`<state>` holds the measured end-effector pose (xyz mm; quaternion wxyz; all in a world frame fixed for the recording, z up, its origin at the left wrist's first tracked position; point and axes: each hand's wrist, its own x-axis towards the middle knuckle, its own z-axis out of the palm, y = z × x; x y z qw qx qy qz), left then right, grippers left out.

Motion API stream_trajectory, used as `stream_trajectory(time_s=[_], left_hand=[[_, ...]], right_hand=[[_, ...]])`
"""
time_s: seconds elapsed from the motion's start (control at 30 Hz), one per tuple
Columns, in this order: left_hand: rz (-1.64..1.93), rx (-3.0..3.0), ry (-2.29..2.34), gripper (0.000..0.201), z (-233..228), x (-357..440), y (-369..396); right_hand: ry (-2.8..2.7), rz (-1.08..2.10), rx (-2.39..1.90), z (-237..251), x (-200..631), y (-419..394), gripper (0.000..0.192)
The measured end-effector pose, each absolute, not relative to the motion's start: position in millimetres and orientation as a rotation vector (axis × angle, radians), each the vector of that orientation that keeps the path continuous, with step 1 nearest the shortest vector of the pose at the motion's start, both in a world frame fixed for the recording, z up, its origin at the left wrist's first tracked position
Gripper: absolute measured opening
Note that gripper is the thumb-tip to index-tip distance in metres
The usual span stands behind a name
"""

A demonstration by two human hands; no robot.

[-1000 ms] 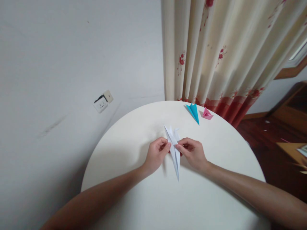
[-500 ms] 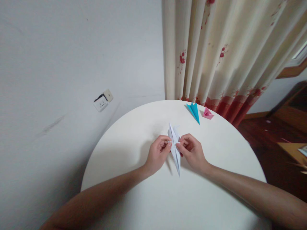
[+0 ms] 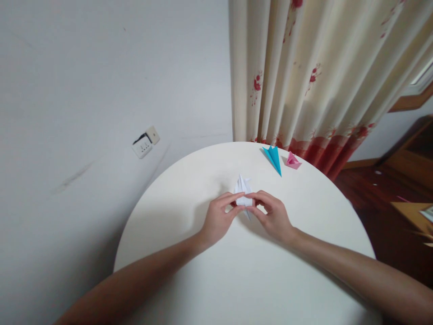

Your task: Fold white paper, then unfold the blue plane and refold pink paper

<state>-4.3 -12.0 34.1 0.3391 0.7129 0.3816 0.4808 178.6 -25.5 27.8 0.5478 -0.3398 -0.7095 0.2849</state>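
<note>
Left hand (image 3: pixel 219 217) and right hand (image 3: pixel 274 217) meet over the round white table (image 3: pixel 243 275), where I see both pinching the white folded paper (image 3: pixel 244 200) between thumbs and fingers. Beyond it, near the far edge, lies the blue folded paper (image 3: pixel 274 159); just to its right, the smaller pink folded paper (image 3: pixel 293 162).

Folded white paper (image 3: pixel 243 201) between both hands (image 3: pixel 218 219) (image 3: pixel 276 219)
</note>
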Motion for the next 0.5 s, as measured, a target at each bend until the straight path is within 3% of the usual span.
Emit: stream_trajectory(time_s=[0.23, 0.4, 0.5], left_hand=[[1.158, 1.804, 0.984, 0.026, 44, -1, -21], [1.155, 1.575, 0.967, 0.038, 48, -1, -25], [1.137, 1.505, 0.906, 0.037, 50, -2, -26]], right_hand=[[-1.762, 0.429, -0.797, 36, 186, -22, 0.009], [-1.941, 0.382, -0.704, 42, 188, -21, 0.046], [-1.947, 0.342, -0.739, 41, 187, -21, 0.041]])
